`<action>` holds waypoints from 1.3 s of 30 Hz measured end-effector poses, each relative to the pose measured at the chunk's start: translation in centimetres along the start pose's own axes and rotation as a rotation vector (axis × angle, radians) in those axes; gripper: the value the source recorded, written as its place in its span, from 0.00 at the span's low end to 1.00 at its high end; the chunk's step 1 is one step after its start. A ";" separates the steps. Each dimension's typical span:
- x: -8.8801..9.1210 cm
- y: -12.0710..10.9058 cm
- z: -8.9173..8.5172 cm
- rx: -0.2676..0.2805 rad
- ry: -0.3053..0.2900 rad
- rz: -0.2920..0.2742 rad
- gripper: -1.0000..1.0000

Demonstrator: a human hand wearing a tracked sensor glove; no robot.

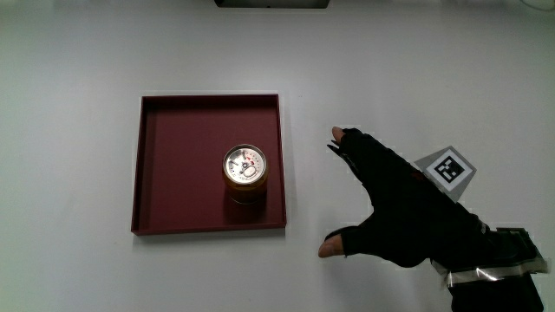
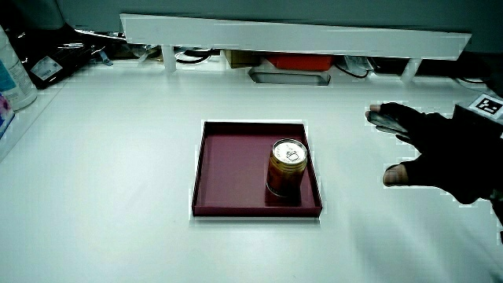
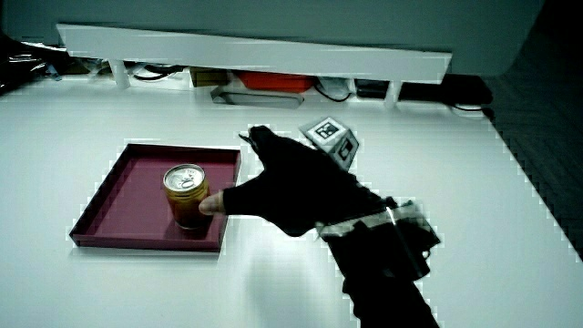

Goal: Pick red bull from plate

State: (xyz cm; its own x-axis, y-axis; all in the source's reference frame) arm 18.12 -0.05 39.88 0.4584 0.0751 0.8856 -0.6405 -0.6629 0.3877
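Note:
A small can [image 1: 245, 170] with a silver lid stands upright on a dark red square plate [image 1: 173, 147], close to the plate's rim that faces the hand. Both side views show the can [image 2: 286, 167] [image 3: 186, 195] on the plate [image 2: 228, 169] [image 3: 127, 187]. The gloved hand [image 1: 395, 201] hovers over the bare table beside the plate, fingers spread and thumb apart, holding nothing. In both side views the hand [image 2: 440, 149] [image 3: 291, 187] reaches toward the can without touching it. A patterned cube [image 1: 447, 170] sits on its back.
A low white partition [image 2: 299, 38] runs along the table's edge farthest from the person, with cables and a red-orange object [image 2: 297, 61] under it. A pale bottle [image 2: 11, 71] stands near the table's edge in a side view.

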 end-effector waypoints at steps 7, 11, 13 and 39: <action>0.1 1.3 -0.8 -0.011 0.033 -0.076 0.50; 0.1 2.5 -1.3 -0.022 0.059 -0.135 0.50; 0.2 3.2 -1.7 -0.032 0.083 -0.127 0.50; 4.5 11.7 -7.0 -0.056 0.106 -0.079 0.50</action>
State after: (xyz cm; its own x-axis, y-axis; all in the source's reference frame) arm 8.36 -2.23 50.24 0.4426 0.2058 0.8728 -0.6396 -0.6097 0.4681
